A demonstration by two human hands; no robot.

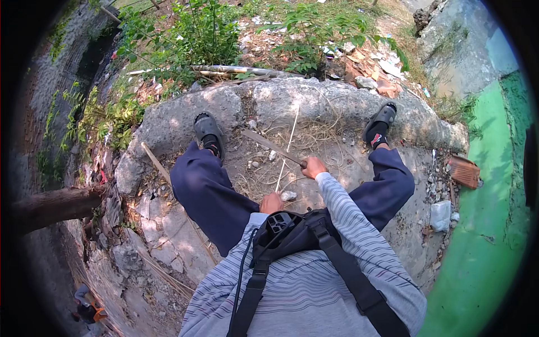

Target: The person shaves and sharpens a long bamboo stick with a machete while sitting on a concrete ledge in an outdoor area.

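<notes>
My right hand (315, 168) is closed round the handle of a long flat-bladed knife (269, 145), whose blade points away to the upper left. Below it, close to my body, my left hand (272, 203) grips the near end of a thin pale strip (289, 140), which looks like split bamboo or cane. The strip runs up between my feet to the stone edge, and the blade crosses it about midway. Curly pale shavings (314, 132) lie on the ground round it. The fingertips of my left hand are partly hidden.
A low concrete kerb (286, 101) curves past my shoes. Long thin poles (154, 160) lie to my left near a log (59, 208). A broken brick (464, 171) and white block (441, 215) sit by the green wall (477, 247). Another person (88, 309) is at far lower left.
</notes>
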